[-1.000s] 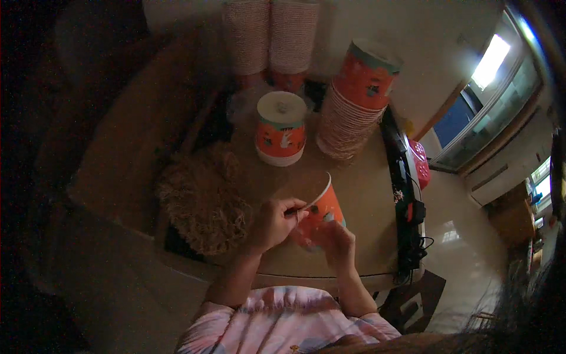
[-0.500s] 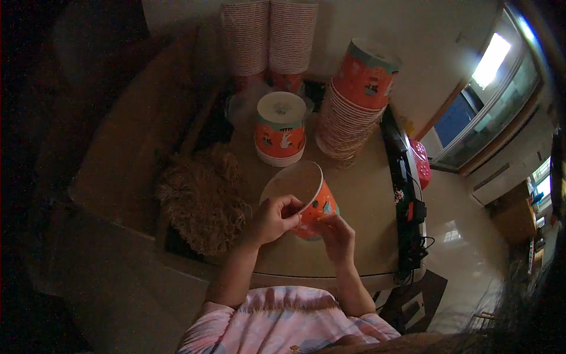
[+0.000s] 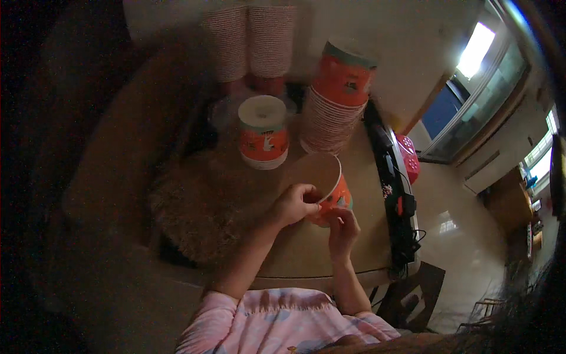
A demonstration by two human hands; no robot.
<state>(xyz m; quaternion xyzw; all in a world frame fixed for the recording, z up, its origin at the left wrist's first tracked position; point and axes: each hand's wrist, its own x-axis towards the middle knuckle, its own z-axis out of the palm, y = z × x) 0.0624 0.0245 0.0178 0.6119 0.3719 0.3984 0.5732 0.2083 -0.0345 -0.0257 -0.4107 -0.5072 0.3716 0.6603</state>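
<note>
An orange paper bucket (image 3: 341, 196) with a white rim is tilted above the table, its mouth turned toward the left. My left hand (image 3: 295, 205) grips its rim, thumb on the outer wall and fingers at the mouth. Close against the lower outside wall, my right hand (image 3: 344, 232) has its fingertips pinched together; what lies between them is too small to make out. Just beyond stands a short upside-down stack of similar buckets (image 3: 263, 141). A shaggy bundle of tan fibres (image 3: 197, 206) lies left of my left forearm, blurred.
A taller upside-down bucket stack (image 3: 337, 112) leans at the back right. Two tall bucket stacks (image 3: 271, 44) stand by the wall. Black cables and a plug (image 3: 407, 205) run along the table's right edge, near a pink-red plastic item (image 3: 407, 156). The tabletop (image 3: 371, 236) is tan.
The view has shifted, so the stacks appear further left. Both hands and the held bucket sit slightly further right in the picture. The left hand keeps its grip, and the right fingers stay pinched.
</note>
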